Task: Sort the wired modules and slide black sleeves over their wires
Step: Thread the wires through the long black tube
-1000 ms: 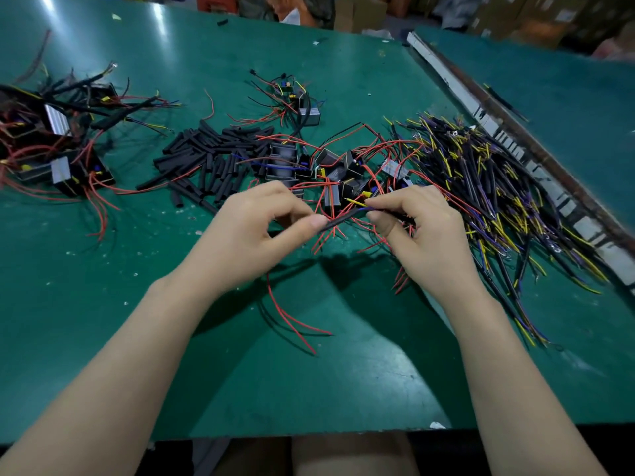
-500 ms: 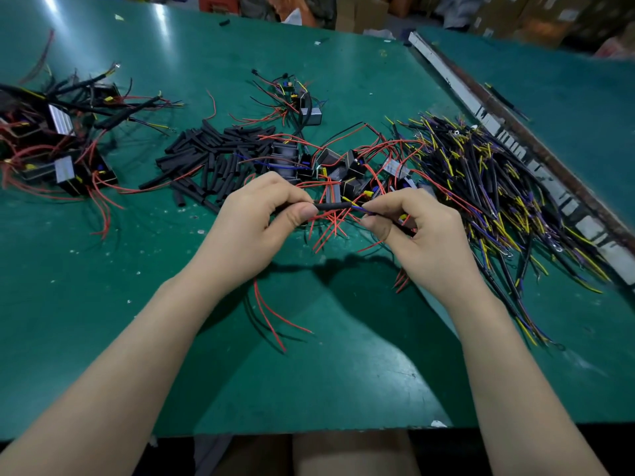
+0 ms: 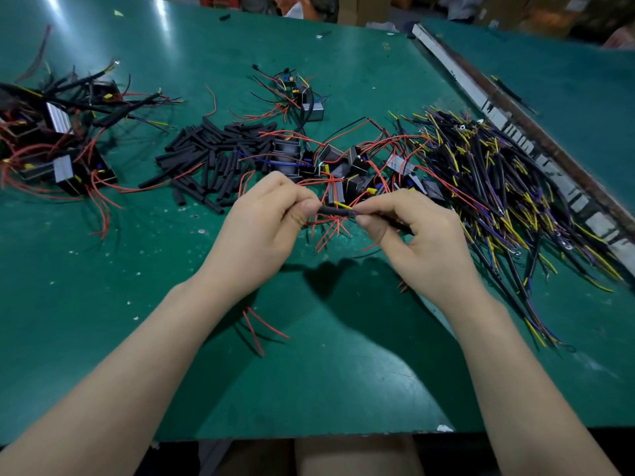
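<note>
Sleeving is the step in hand here — both hands are up over the green table (image 3: 103,304), working one piece between them. The left hand (image 3: 264,228) has fingers curled tight, thumb and forefinger pinching the near end of a black sleeve (image 3: 335,211), which runs straight across the gap to the right hand (image 3: 419,242). That one is curled too, pinching a thin dark wire lead (image 3: 398,225) right where it meets the sleeve's mouth; a yellow tip (image 3: 343,204) shows just above the join. Red wires (image 3: 264,328) trail down below the left wrist, so a module may sit inside that palm, though the fist hides it. Just beyond the fingertips lies the knot of unsleeved modules (image 3: 343,163); beyond the left knuckles, the heap of spare sleeves (image 3: 213,156); off past the right hand, the big spread of yellow-and-purple leads (image 3: 498,187). Far out to the left, a cluster of finished modules (image 3: 58,159), by the look of it. How far the wire has gone in I can't tell. Next move, I'd judge: hold the sleeve steady with the left and feed with the right in short pushes — gripping close to the mouth so the thin lead doesn't buckle.
</note>
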Demonstrator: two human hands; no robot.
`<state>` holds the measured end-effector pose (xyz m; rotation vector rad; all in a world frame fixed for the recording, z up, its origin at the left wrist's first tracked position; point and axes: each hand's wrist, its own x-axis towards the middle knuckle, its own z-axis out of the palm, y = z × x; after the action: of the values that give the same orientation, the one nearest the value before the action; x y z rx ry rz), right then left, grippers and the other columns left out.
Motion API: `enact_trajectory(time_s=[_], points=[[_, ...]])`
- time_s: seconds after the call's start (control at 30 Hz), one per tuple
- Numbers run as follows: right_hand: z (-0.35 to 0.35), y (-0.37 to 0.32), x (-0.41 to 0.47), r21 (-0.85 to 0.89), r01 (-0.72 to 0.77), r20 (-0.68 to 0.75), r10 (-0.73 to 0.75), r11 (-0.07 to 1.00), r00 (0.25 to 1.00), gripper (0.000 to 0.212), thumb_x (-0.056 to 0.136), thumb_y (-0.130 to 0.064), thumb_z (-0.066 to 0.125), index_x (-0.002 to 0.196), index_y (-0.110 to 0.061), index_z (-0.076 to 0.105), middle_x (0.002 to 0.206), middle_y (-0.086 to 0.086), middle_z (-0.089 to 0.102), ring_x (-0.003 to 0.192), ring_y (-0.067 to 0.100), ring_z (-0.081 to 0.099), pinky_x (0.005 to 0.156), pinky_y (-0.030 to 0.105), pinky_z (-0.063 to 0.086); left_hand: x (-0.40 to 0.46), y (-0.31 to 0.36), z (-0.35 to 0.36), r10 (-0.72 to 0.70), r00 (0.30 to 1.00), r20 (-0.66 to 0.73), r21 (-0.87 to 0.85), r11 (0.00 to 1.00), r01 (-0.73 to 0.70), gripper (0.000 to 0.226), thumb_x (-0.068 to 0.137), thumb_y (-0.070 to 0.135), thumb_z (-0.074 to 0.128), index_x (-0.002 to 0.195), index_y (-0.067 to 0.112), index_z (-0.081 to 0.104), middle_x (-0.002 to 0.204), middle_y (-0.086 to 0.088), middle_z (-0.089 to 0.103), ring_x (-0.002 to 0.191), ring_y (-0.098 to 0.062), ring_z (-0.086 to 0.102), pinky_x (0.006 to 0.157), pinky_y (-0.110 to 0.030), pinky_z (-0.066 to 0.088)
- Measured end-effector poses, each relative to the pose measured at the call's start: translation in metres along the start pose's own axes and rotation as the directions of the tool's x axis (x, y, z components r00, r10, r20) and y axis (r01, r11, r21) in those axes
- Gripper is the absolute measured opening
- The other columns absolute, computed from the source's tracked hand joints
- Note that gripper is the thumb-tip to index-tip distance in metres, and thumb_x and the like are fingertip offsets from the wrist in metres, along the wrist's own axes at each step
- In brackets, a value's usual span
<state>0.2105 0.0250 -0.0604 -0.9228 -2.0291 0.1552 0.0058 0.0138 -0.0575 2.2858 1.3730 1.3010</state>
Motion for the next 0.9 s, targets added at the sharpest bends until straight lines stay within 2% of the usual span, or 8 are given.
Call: enact_trajectory(time_s=[0.1, 0.23, 0.4, 0.47, 0.57, 0.67, 0.77, 0.9], points=[[0.001, 0.001, 0.0, 0.048, -0.065, -0.027, 0.066, 0.997, 0.997, 0.009, 0.09, -0.011, 0.065, 0.098, -0.012, 0.069, 0.085, -0.014, 0.062, 0.079, 0.002, 0.057, 0.074, 0.018, 0.047, 0.001, 0.004, 0.003, -0.107, 0.994, -0.014, -0.11, 0.988, 0.105, 0.026, 0.093, 0.019, 0.046, 0.088, 0.001, 0.064, 0.082, -0.008, 0.054, 0.076, -0.011, 0.046, 0.073, -0.017, 0.036], [0.002, 0.002, -0.003, 0.069, -0.129, 0.009, 0.129, 0.989, 0.992, 0.012, 0.09, -0.018, 0.064, 0.102, -0.02, 0.065, 0.087, -0.01, 0.066, 0.082, 0.009, 0.063, 0.073, 0.031, 0.053, -0.001, 0.006, 0.006, -0.215, 0.976, -0.044, -0.164, 0.965, 0.205, 0.029, 0.094, 0.026, 0.047, 0.083, 0.005, 0.064, 0.077, -0.003, 0.054, 0.072, -0.007, 0.044, 0.07, -0.011, 0.033], [0.003, 0.0, -0.003, 0.012, -0.111, 0.036, 0.11, 0.994, 0.993, 0.011, 0.089, -0.023, 0.063, 0.099, -0.02, 0.063, 0.087, -0.011, 0.066, 0.082, 0.015, 0.065, 0.072, 0.043, 0.054, -0.002, 0.005, 0.005, -0.061, 0.998, 0.03, -0.018, 0.998, 0.062, 0.025, 0.086, 0.03, 0.06, 0.087, 0.008, 0.07, 0.079, -0.004, 0.059, 0.074, -0.013, 0.051, 0.07, -0.027, 0.041], [0.004, -0.002, -0.002, -0.019, -0.075, 0.044, 0.076, 0.997, 0.996, 0.008, 0.088, -0.022, 0.065, 0.095, -0.017, 0.064, 0.084, -0.011, 0.065, 0.079, 0.019, 0.061, 0.069, 0.045, 0.051, -0.003, 0.006, 0.004, -0.049, 0.998, 0.036, -0.046, 0.998, 0.05, 0.023, 0.085, 0.03, 0.062, 0.088, 0.009, 0.072, 0.08, -0.003, 0.06, 0.073, -0.011, 0.051, 0.07, -0.028, 0.043], [0.007, -0.006, -0.001, -0.17, 0.028, -0.038, -0.035, 0.985, 0.999, 0.008, 0.085, -0.019, 0.07, 0.091, -0.015, 0.067, 0.094, -0.01, 0.064, 0.09, 0.019, 0.056, 0.078, 0.04, 0.044, -0.002, 0.01, 0.005, -0.133, 0.991, 0.026, -0.133, 0.982, 0.135, 0.022, 0.086, 0.032, 0.059, 0.087, 0.015, 0.072, 0.079, -0.006, 0.062, 0.073, -0.013, 0.053, 0.071, -0.029, 0.043], [0.008, -0.011, 0.0, -0.281, 0.019, -0.181, -0.072, 0.959, 0.981, 0.007, 0.084, -0.023, 0.072, 0.085, -0.017, 0.07, 0.1, -0.005, 0.065, 0.097, 0.017, 0.05, 0.079, 0.037, 0.037, 0.0, 0.011, 0.005, -0.245, 0.969, 0.039, -0.204, 0.947, 0.248, 0.013, 0.09, 0.031, 0.059, 0.083, 0.024, 0.067, 0.081, -0.007, 0.063, 0.078, -0.018, 0.057, 0.077, -0.032, 0.044], [0.009, -0.014, -0.001, -0.216, 0.047, -0.263, -0.105, 0.975, 0.959, 0.014, 0.09, -0.021, 0.065, 0.083, -0.01, 0.068, 0.084, -0.002, 0.064, 0.079, 0.02, 0.054, 0.071, 0.039, 0.043, 0.001, 0.013, 0.004, -0.352, 0.935, 0.037, -0.278, 0.895, 0.348, 0.02, 0.094, 0.022, 0.056, 0.077, 0.026, 0.063, 0.086, -0.007, 0.066, 0.077, -0.009, 0.055, 0.078, -0.024, 0.043], [0.016, -0.026, -0.003, 0.003, -0.138, -0.163, 0.136, 0.99, 0.977, 0.016, 0.093, -0.027, 0.058, 0.087, -0.014, 0.066, 0.061, -0.004, 0.059, 0.051, 0.013, 0.051, 0.053, 0.033, 0.046, 0.003, 0.016, -0.001, -0.452, 0.892, 0.028, -0.492, 0.77, 0.406, 0.024, 0.098, 0.02, 0.048, 0.078, 0.02, 0.061, 0.081, 0.0, 0.064, 0.073, -0.002, 0.052, 0.075, -0.019, 0.042]])
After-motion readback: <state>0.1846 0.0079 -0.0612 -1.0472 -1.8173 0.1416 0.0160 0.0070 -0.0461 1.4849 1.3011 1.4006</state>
